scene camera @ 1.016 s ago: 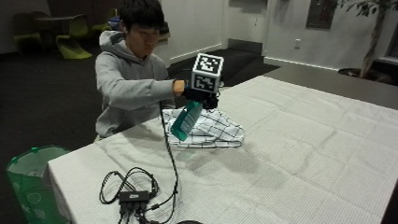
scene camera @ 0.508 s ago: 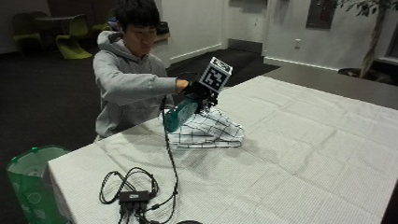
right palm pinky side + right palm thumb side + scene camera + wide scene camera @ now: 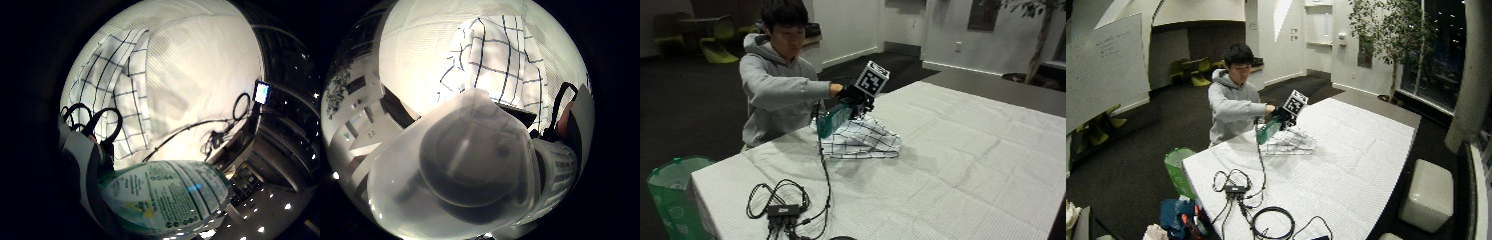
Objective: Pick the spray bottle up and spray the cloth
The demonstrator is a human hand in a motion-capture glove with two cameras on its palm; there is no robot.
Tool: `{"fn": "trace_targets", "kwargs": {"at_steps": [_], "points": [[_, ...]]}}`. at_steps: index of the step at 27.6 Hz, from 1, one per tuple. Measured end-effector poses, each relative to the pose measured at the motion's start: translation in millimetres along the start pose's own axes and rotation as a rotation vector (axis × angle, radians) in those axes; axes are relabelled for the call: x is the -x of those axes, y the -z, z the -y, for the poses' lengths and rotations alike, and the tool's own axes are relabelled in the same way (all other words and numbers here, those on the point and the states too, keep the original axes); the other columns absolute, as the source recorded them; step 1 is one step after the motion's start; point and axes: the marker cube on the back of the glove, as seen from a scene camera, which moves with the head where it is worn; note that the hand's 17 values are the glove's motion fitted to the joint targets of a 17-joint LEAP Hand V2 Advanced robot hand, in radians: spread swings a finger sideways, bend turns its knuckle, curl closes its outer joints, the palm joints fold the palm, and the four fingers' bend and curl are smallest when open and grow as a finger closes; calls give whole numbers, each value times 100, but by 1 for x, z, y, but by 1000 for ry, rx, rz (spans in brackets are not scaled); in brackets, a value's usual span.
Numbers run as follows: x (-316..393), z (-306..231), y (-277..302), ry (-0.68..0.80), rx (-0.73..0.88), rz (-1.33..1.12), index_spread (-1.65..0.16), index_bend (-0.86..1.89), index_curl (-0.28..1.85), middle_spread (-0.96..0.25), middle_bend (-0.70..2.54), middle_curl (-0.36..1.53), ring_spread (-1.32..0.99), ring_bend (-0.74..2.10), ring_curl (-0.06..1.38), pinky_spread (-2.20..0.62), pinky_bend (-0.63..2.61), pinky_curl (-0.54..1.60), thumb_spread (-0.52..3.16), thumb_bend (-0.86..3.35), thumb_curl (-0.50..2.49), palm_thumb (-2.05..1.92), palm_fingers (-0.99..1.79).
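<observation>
Spray bottle is right up against the palm, printed label facing out. Past it the checked cloth lies crumpled on the white tablecloth.

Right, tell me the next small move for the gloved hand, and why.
Probably squeeze the trigger. The black-gloved right hand holds the green plastic spray bottle tilted above the black-and-white checked cloth on the white-covered table, so the cloth likely lies in the spray's path.

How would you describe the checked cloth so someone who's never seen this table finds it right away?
Start at the long white-covered table and go to the edge nearest the seated person. The checked cloth lies crumpled there, under the raised spray bottle. It is the only white fabric with a dark grid pattern.
</observation>
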Motion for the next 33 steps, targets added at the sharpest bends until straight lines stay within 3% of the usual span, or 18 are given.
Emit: {"fn": "trace_targets", "kwargs": {"at_steps": [8, 15, 27, 33], "points": [[10, -9, 13, -31, -33, -61, -18, 50, 54, -12, 69, 53, -18, 74, 48, -27, 44, 42, 21, -3, 74, 94, 141], [32, -4, 11, 134, -123, 186, -18, 50, 55, -12, 69, 53, -18, 74, 48, -27, 43, 42, 21, -3, 75, 93, 141], [73, -37, 103, 407, -732, 773, -18, 49, 55, -12, 69, 53, -17, 74, 48, -26, 43, 42, 22, -3, 77, 94, 141], [88, -12, 117, 447, -1005, 1132, -18, 49, 55, -12, 69, 53, -17, 74, 48, -27, 43, 42, 22, -3, 77, 94, 141]]}}
